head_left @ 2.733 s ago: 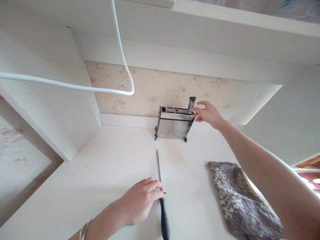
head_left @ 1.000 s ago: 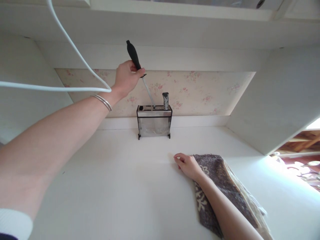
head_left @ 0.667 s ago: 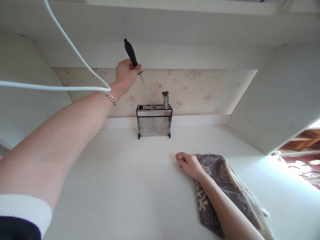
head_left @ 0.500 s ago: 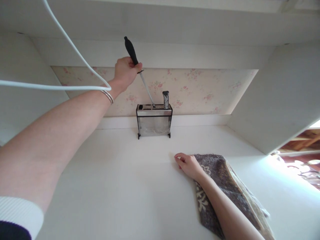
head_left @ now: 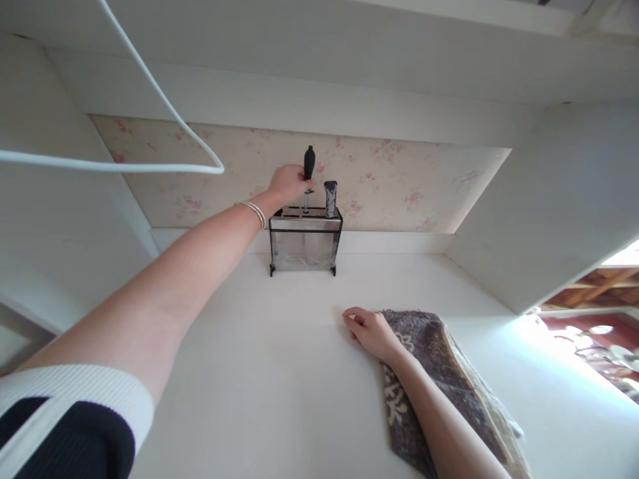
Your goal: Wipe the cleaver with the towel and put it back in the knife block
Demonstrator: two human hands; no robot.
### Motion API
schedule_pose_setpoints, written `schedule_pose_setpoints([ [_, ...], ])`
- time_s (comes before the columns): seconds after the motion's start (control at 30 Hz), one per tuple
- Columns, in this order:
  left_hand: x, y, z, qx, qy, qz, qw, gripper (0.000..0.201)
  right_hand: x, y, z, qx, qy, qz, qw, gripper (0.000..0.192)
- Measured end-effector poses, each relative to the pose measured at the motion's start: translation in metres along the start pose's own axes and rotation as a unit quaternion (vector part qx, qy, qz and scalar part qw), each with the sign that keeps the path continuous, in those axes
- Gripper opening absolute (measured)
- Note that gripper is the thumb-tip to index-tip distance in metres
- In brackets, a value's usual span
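Note:
My left hand (head_left: 289, 183) is wrapped round the black handle of a honing steel (head_left: 309, 161). The steel stands upright, most of its rod down in a slot of the clear-sided knife block (head_left: 305, 250), with only a short length showing below the guard. Beside it in the same block, a patterned grey-black knife handle (head_left: 330, 199) sticks up. On the white counter, my right hand (head_left: 372, 332) rests with fingers loosely curled and nothing visible in them. Its wrist and forearm lie over a folded brown patterned towel (head_left: 449, 379).
A white cable (head_left: 154, 167) crosses the upper left, close to the camera. Behind the block is a flowered wall panel (head_left: 389, 179), with an overhead cabinet (head_left: 299, 46) above. A white side panel (head_left: 519, 213) bounds the right. Shiny items (head_left: 589, 342) lie beyond it.
My left hand has moved down and to the right. The honing steel has gone from tilted to upright and sunk deep into the block. My right hand stays in place on the counter.

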State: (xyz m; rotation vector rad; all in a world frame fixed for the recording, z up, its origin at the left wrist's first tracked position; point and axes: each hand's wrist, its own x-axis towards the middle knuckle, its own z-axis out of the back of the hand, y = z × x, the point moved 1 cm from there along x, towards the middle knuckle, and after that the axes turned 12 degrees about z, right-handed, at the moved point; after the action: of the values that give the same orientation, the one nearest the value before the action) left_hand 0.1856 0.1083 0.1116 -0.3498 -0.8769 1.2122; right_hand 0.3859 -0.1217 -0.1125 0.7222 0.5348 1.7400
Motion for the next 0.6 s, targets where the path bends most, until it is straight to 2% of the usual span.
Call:
schedule_pose_setpoints([
  [0.13, -0.003, 0.030, -0.030, 0.026, 0.015, 0.010, 1.000, 0.029, 0.001, -0.003, 0.000, 0.013, 0.002, -0.007, 1.000, 0.027],
  [0.23, -0.001, 0.041, -0.041, 0.074, 0.017, 0.026, 0.997, 0.033, 0.002, -0.006, 0.000, 0.016, 0.008, -0.012, 1.000, 0.027],
  [0.43, -0.001, 0.048, -0.040, 0.114, 0.015, 0.021, 0.993, 0.035, 0.003, -0.009, -0.002, 0.010, 0.013, -0.008, 1.000, 0.028],
  [0.53, -0.009, 0.047, -0.036, 0.084, 0.022, -0.006, 0.996, 0.046, 0.001, -0.008, -0.003, 0.008, 0.013, -0.006, 1.000, 0.028],
  [0.6, -0.016, 0.048, -0.029, 0.049, 0.002, -0.033, 0.998, 0.056, 0.001, -0.008, -0.003, 0.026, 0.008, -0.014, 1.000, 0.029],
])
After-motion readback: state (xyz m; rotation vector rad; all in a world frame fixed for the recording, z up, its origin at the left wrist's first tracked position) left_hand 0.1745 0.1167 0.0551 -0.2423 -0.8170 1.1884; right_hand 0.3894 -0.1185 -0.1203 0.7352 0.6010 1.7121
